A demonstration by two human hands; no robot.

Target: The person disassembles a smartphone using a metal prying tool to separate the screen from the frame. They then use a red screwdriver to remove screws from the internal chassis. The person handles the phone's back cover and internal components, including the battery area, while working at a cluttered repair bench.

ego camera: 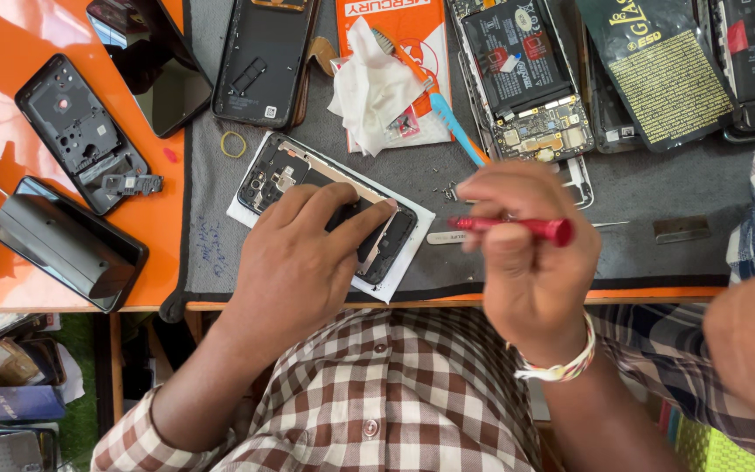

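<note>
Left hand [303, 253] pressing flat on opened black phone body [325, 205] over white paper sheet [246, 210], right hand [526, 253] gripping slim red screwdriver [517, 227], grey work mat [640, 227] beneath

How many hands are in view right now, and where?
2: the left hand presses on the opened phone at centre; the right hand holds a red screwdriver beside it.

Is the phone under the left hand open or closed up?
Open. The phone lies back cover off on white paper, its camera modules and inner frame exposed. The left hand presses on it; the right hand holds a red screwdriver.
</note>
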